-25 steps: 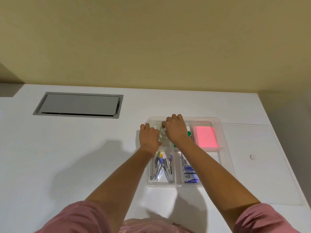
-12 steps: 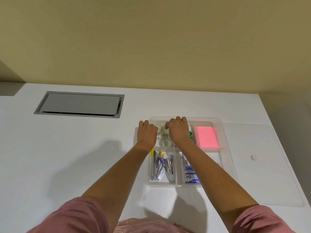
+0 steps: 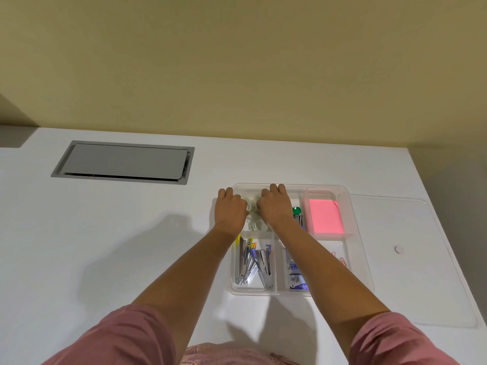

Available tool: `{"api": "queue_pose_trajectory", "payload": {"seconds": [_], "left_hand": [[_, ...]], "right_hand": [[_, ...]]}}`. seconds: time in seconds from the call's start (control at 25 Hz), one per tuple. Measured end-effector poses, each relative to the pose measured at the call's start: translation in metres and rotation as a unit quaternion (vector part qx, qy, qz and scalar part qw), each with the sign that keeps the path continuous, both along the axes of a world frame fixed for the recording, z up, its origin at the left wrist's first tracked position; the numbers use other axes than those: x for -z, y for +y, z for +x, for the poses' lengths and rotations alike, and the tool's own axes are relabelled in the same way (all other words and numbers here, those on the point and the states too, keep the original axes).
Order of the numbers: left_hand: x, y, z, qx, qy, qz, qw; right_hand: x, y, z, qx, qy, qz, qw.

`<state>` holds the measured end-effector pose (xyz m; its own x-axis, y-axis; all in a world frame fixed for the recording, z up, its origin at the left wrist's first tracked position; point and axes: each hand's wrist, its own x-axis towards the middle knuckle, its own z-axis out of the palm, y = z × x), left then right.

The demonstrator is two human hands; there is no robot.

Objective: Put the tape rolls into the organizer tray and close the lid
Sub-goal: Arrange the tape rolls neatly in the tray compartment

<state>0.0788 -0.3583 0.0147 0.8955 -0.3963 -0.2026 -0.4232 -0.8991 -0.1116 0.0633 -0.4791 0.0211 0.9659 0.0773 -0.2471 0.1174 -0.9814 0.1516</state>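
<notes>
Clear plastic forms the organizer tray (image 3: 365, 259), which sits on the white table (image 3: 105, 246) with its lid (image 3: 421, 272) lying flat just to its right, off the tray. Your left hand (image 3: 229, 210) rests palm down over the tray's far-left corner, with its fingertips past the far rim. Your right hand (image 3: 274, 206) rests palm down beside it, over the same far-left compartment, with its fingertips at the far rim. The tape rolls (image 3: 257, 224) lie in that compartment, between and beneath your two hands; clear rolls show in the gap between the hands and just nearer you than the knuckles. Both hands are curled downward. The fingers are hidden under the backs of the hands, so you cannot tell whether either hand is closed on a roll or merely resting on it.

To the right of your right hand, a green clip (image 3: 296, 210) and a pink notepad (image 3: 325, 217) occupy the far compartments. Staplers (image 3: 254, 264) fill the near-left compartment, and staple boxes (image 3: 296, 279) lie beside them under your right forearm. A grey hatch (image 3: 123, 162) is set into the table, well apart to the left.
</notes>
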Motion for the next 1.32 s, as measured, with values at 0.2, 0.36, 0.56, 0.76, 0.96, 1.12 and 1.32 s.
{"api": "queue_pose_trajectory", "payload": {"seconds": [0.2, 0.36, 0.56, 0.76, 0.96, 1.12, 1.32], "left_hand": [[0.000, -0.002, 0.002, -0.009, 0.004, -0.002, 1.000], [0.000, 0.000, 0.006, -0.010, 0.008, -0.013, 1.000], [0.000, 0.000, 0.007, -0.004, 0.008, -0.004, 1.000], [0.004, 0.004, 0.004, 0.007, 0.003, -0.018, 1.000], [0.007, 0.005, 0.003, -0.004, 0.000, -0.063, 0.998], [0.007, 0.003, 0.002, -0.013, -0.010, -0.066, 0.998], [0.006, 0.000, 0.007, -0.013, 0.009, -0.046, 0.999]], "right_hand": [[-0.006, 0.001, -0.004, -0.030, 0.002, -0.036, 0.999], [-0.023, 0.002, -0.007, -0.084, -0.062, -0.086, 0.991], [-0.030, -0.001, 0.000, -0.109, -0.057, -0.104, 0.987], [-0.029, -0.004, -0.010, -0.042, -0.095, -0.034, 0.994], [-0.003, -0.012, -0.008, -0.002, -0.048, 0.049, 0.998], [-0.004, -0.014, 0.000, 0.016, -0.045, 0.082, 0.996], [0.002, -0.010, 0.005, -0.008, 0.004, 0.058, 0.998]]}}
